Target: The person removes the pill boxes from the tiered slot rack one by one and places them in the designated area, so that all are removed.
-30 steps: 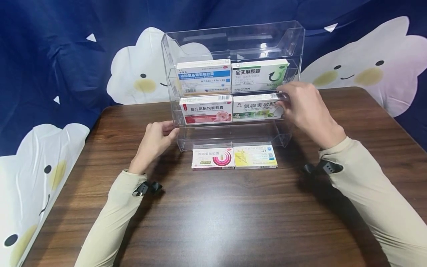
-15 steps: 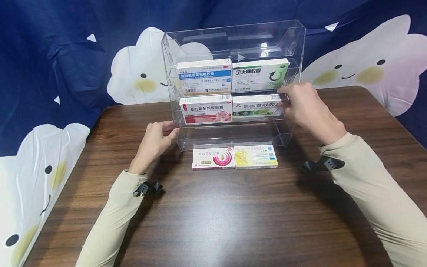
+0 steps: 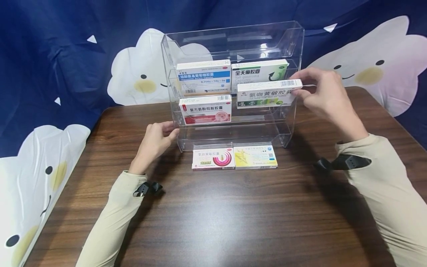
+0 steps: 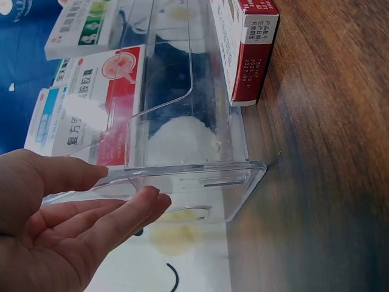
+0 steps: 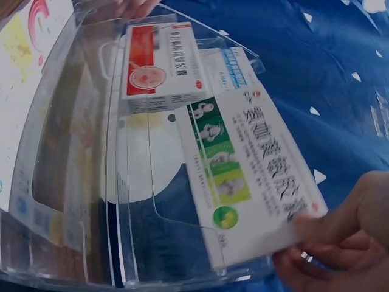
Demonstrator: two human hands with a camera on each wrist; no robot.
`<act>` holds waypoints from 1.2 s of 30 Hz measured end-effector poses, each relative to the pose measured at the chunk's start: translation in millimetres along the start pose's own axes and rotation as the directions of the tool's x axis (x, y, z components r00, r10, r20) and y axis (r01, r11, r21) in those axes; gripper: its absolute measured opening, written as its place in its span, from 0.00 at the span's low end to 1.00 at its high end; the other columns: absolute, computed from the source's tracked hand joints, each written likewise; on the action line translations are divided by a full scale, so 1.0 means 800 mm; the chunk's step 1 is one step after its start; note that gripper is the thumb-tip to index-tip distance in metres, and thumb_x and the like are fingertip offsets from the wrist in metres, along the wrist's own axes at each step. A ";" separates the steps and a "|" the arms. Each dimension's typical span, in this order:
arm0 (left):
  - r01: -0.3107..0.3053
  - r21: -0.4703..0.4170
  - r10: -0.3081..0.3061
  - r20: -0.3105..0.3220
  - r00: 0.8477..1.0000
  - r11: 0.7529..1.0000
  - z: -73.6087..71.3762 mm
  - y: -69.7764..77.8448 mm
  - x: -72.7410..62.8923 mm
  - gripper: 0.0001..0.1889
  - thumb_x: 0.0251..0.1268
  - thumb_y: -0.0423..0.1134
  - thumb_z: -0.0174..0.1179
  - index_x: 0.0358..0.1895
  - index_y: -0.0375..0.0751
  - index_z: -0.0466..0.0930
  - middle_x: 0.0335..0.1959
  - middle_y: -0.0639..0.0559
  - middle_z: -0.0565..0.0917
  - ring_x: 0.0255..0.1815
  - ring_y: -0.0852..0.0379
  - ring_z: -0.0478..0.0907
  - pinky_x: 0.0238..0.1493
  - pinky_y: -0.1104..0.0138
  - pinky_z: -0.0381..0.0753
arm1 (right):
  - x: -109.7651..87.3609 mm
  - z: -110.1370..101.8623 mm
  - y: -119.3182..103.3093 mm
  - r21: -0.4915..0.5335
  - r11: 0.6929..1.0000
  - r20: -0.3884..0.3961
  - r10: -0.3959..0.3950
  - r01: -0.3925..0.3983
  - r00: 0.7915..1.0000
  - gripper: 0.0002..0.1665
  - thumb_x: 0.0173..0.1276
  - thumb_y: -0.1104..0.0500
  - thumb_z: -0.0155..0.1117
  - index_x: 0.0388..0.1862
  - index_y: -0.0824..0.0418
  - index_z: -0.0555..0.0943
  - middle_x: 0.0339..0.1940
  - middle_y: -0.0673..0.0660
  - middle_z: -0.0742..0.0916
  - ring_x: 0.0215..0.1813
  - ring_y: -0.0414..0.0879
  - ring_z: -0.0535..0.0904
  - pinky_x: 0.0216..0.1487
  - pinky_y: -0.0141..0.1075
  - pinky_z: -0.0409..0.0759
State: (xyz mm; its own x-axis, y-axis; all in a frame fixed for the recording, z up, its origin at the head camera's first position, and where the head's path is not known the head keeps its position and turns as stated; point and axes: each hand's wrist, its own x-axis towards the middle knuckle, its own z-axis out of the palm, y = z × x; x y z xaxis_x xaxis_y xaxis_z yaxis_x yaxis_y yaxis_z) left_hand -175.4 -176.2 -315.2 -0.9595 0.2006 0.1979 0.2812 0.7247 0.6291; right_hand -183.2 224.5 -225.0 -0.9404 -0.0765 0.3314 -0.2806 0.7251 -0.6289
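My right hand (image 3: 321, 89) pinches a white and green medicine box (image 3: 267, 93) by its right end, thumb on the front face. The box is raised in front of the middle tier of a clear plastic display rack (image 3: 230, 131), overlapping the green-arrow box (image 3: 260, 72) behind it in the head view. My left hand (image 3: 155, 139) holds the rack's left side panel, thumb and fingers on either side of its edge in the left wrist view. A red and white medicine box (image 5: 161, 64) stands in the middle tier, left of the raised box.
A blue and white box (image 3: 203, 78) stands beside the green-arrow box in the upper tier. A pink-ringed box (image 3: 213, 157) and a yellow box (image 3: 255, 156) lie at the rack's foot on the wooden table (image 3: 213, 215). A blue cloud-print curtain (image 3: 83, 66) hangs behind.
My right hand has lifted the white and green box out of the middle tier, upward and slightly right. The left hand and the other boxes have stayed in place.
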 end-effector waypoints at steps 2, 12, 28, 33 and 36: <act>-0.001 0.001 0.001 0.000 1.000 1.000 0.000 0.000 0.000 0.18 0.67 0.35 0.58 0.55 0.27 0.78 0.47 0.37 0.84 0.53 0.46 0.81 0.56 0.55 0.77 | -0.002 -0.004 0.006 0.157 0.987 -0.007 0.028 -0.027 1.000 0.14 0.60 0.70 0.67 0.47 0.64 0.82 0.39 0.53 0.87 0.35 0.34 0.81 0.34 0.17 0.75; 0.000 -0.009 0.000 -0.004 1.000 1.000 0.000 0.002 0.000 0.18 0.67 0.35 0.58 0.55 0.27 0.78 0.47 0.37 0.84 0.53 0.46 0.81 0.55 0.55 0.77 | -0.019 -0.002 0.041 0.679 0.713 0.119 0.125 -0.173 0.985 0.13 0.58 0.71 0.70 0.39 0.57 0.87 0.31 0.49 0.89 0.33 0.37 0.85 0.34 0.25 0.81; 0.003 -0.015 -0.003 0.002 1.000 1.000 0.001 0.003 -0.003 0.17 0.67 0.34 0.58 0.55 0.27 0.78 0.47 0.37 0.84 0.51 0.47 0.81 0.53 0.55 0.79 | -0.071 0.026 0.077 0.691 0.652 0.349 0.075 -0.311 0.934 0.13 0.64 0.72 0.63 0.41 0.57 0.86 0.36 0.53 0.89 0.37 0.42 0.86 0.39 0.32 0.84; 0.001 -0.011 -0.001 -0.001 1.000 1.000 0.001 0.004 -0.003 0.17 0.67 0.34 0.58 0.55 0.27 0.79 0.47 0.37 0.84 0.50 0.48 0.82 0.52 0.55 0.79 | -0.088 0.043 0.116 0.658 0.663 0.402 0.093 -0.358 0.911 0.11 0.66 0.68 0.64 0.47 0.62 0.83 0.40 0.57 0.89 0.40 0.46 0.87 0.42 0.37 0.84; -0.002 -0.017 0.002 -0.007 1.000 1.000 0.001 0.005 -0.002 0.16 0.67 0.33 0.58 0.54 0.27 0.79 0.46 0.37 0.85 0.49 0.49 0.82 0.51 0.55 0.80 | -0.099 0.048 0.127 0.609 0.687 0.437 0.128 -0.397 0.890 0.12 0.67 0.65 0.64 0.48 0.63 0.83 0.41 0.57 0.89 0.41 0.47 0.87 0.43 0.39 0.84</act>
State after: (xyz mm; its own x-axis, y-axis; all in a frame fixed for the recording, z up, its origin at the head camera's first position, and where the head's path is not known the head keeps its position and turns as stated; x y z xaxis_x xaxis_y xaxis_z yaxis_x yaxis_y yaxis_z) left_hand -172.4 -173.3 -314.0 -0.9588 0.1975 0.2043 0.2835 0.7130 0.6413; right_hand -144.6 277.8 -342.5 -0.9570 -0.2748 -0.0927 0.0640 0.1114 -0.9917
